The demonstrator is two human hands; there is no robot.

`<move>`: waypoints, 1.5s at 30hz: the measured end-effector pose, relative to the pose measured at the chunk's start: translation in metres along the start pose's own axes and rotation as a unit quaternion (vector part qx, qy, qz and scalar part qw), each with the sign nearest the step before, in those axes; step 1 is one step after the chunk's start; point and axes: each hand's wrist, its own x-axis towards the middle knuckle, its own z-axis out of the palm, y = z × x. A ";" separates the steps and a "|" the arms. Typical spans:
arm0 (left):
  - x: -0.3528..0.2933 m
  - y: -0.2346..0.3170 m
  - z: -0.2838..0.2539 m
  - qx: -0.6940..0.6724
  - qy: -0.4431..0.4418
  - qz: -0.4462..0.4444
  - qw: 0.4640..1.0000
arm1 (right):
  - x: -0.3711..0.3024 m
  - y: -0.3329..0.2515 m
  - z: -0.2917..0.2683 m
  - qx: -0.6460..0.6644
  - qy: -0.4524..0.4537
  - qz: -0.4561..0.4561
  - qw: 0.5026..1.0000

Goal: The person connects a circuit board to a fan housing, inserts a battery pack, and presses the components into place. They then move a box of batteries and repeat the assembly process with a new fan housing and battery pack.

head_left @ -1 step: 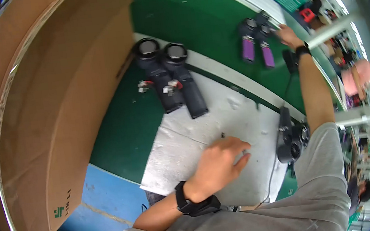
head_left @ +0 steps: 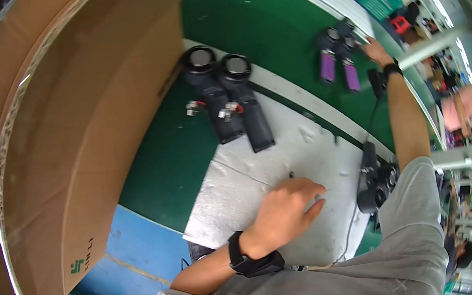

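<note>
My left hand (head_left: 288,212) hovers over a white foam sheet (head_left: 235,189), fingers curled. A tiny greyish thing shows between thumb and forefinger, too small to name. Just beyond the knuckles, a small dark piece (head_left: 291,174) lies on the foam. My right arm stretches far out to the right, and my right hand (head_left: 376,52) is beside dark round-headed units with purple battery packs (head_left: 327,67); its fingertips are blurred. Two black handheld device bodies (head_left: 225,104) with round silver-faced heads lie side by side at the foam's far left, red-and-white wire connectors (head_left: 230,110) sticking out.
A tall open cardboard box (head_left: 97,123) walls off the left. More black device parts (head_left: 377,180) and a cable sit by my right elbow. A whitish rail (head_left: 294,96) crosses the green bench (head_left: 161,162). Other people are at work in the right background.
The whole view has shifted slightly, so the bench and devices appear a little further right. Both hands keep nearly the same pose.
</note>
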 end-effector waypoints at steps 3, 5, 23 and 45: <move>0.003 -0.004 0.001 -0.035 -0.023 0.024 0.999 | 0.051 0.068 0.004 -0.056 0.018 -0.074 0.996; 0.002 -0.007 -0.002 -0.011 -0.005 -0.009 1.000 | 0.052 0.044 0.049 -0.034 -0.035 -0.104 0.993; -0.002 -0.008 -0.005 -0.014 0.039 0.005 0.999 | -0.339 -0.098 -0.113 -0.032 -0.045 -0.124 0.991; 0.111 -0.033 -0.100 0.426 0.076 -0.276 0.858 | -0.470 -0.065 0.060 0.196 -0.127 -0.277 0.932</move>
